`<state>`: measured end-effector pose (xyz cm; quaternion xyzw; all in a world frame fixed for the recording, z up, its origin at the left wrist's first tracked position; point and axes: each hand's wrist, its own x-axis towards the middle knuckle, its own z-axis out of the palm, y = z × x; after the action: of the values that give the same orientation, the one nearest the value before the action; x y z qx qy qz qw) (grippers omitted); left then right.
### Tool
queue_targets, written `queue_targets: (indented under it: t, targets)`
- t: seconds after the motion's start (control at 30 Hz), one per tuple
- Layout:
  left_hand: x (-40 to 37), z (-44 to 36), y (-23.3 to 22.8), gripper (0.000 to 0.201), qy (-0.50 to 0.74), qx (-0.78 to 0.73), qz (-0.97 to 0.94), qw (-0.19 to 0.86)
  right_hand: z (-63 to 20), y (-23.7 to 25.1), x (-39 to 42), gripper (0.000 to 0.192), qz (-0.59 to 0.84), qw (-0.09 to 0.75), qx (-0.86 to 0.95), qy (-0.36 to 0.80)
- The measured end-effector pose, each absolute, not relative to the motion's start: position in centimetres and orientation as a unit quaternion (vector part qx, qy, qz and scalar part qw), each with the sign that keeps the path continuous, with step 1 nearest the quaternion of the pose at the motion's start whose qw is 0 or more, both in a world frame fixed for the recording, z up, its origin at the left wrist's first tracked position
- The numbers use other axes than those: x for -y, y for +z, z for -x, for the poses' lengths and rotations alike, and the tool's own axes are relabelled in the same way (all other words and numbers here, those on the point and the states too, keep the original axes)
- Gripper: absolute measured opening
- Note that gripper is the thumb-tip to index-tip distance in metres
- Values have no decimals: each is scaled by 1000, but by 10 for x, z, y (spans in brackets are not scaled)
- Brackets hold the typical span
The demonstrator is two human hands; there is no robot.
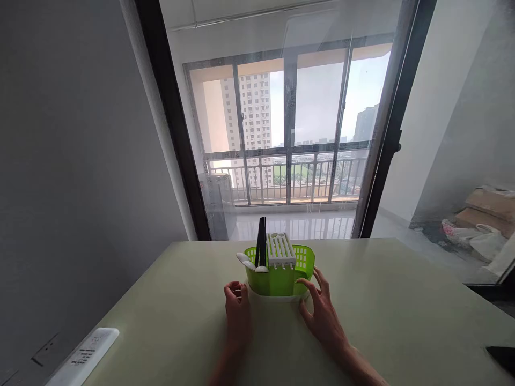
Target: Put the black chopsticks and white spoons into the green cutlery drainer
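Note:
A bright green utensil caddy stands upright on a white base near the far edge of the table. Black chopsticks rise from its left section, and white spoons hang over the left rim. A white slotted piece with small hooks sits across its middle. My left hand is beside the caddy's left end, its fingers loosely curled in with nothing visible in them. At the right end, my right hand has its fingers spread around the caddy's corner; its fingertips appear to touch the side.
The pale green table spreads out around the caddy. A white power strip lies at its left edge, and a dark object at the right edge. Behind is a glass door; cardboard boxes and bags are on the floor at right.

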<state>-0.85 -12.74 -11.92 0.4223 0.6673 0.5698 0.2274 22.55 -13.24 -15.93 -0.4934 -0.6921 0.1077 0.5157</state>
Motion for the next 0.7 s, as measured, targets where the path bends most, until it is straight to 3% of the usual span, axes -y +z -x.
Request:
queue_targets:
  t: [0.23,0.47,0.7]
  targets:
    - [120,17,-127,41,589,-659,-408,230,-231,-168,121,45,494,553,664,98]
    - [120,18,-128,39,590,-657,-403,242,-237,-165,119,31,505,610,596,131]
    - [119,19,-130,37,597,-653,-394,248,-236,-166,120,42,500,531,660,182]
